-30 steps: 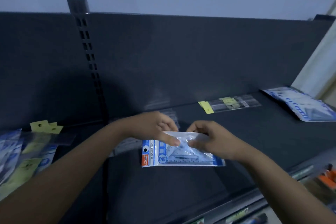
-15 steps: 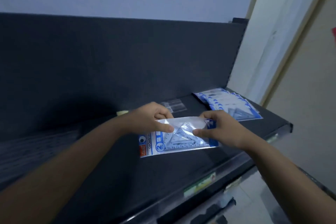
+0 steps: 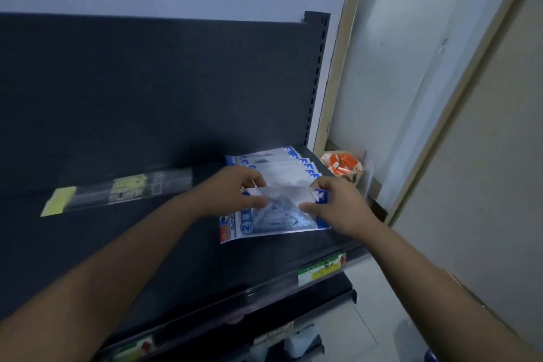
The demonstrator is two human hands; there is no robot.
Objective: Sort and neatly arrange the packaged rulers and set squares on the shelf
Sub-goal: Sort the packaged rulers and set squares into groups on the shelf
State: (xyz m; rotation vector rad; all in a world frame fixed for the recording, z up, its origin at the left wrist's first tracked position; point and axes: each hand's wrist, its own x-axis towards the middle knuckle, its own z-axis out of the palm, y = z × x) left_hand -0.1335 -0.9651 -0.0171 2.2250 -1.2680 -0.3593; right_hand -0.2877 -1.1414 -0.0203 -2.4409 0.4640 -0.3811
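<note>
Both hands pinching one set square packet at the right end of the shelf
Left hand and right hand each grip it, thumbs on top. Its long side runs left-right, header card at the left, just in front of the fanned packet stack. The clear tub past the shelf holds small orange packs.

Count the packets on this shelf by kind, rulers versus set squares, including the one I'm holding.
Set-square packets: 5 at least, the held packet plus 4 edges showing in the fanned pile.
Ruler packets: 1, the clear ruler packet farther left; blur could hide more.
Total: 6 at least.
</note>
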